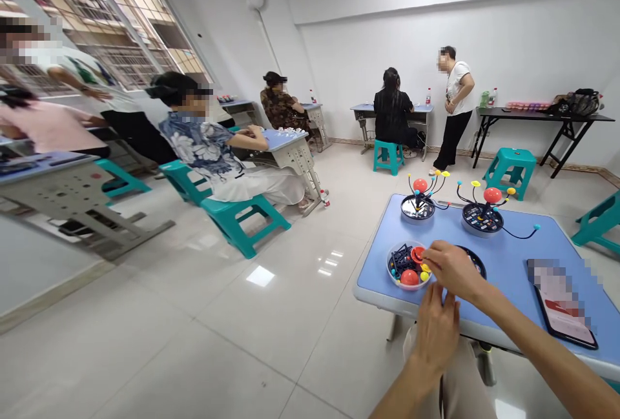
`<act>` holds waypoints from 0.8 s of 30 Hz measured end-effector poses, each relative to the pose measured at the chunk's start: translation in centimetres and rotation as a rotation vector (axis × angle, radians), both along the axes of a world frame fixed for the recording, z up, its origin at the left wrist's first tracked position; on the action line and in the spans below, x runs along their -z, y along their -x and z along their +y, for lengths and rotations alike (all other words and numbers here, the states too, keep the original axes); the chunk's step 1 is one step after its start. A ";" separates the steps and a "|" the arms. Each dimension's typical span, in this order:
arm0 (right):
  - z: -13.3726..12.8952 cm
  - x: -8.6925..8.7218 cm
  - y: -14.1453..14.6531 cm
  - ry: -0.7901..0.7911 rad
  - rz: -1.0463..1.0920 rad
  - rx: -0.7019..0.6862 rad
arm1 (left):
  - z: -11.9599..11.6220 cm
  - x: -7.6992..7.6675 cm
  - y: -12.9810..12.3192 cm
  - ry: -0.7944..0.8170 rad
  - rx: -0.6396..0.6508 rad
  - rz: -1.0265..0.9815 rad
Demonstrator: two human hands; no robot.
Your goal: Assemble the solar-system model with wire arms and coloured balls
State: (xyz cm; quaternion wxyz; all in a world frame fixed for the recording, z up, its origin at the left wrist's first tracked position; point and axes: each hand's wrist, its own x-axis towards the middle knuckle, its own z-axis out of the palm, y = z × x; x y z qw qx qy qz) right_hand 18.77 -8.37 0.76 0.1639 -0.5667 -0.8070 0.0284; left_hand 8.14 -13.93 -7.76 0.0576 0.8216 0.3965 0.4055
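Observation:
My right hand reaches over the right side of a clear round bowl, its fingers pinched at a red half-ball. Below it, at the table's near edge, my left hand has its fingers stretched forward and slightly apart; nothing shows in them, though the right hand covers the tips in part. In the bowl lie dark rods, a red ball and small yellow and blue pieces. A black round base is partly hidden behind my right hand.
Two planet models with curved arms stand at the back of the blue table. A phone lies on the right. Seated people work at other desks; green stools stand around. One person stands near the back wall.

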 end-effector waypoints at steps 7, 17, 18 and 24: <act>4.1 1.9 5.0 0.126 -0.328 -0.120 | 1.3 -2.0 7.4 -0.129 -0.247 -0.139; 3.6 0.4 2.8 0.112 -0.334 -0.039 | 8.4 -3.8 10.5 -0.016 -0.333 -0.031; 3.5 0.3 2.5 0.119 -0.332 -0.023 | 9.0 -3.9 10.2 -0.012 -0.313 0.015; 2.6 -0.2 1.5 0.110 -0.307 0.097 | 11.0 -4.0 7.2 -0.005 -0.317 0.437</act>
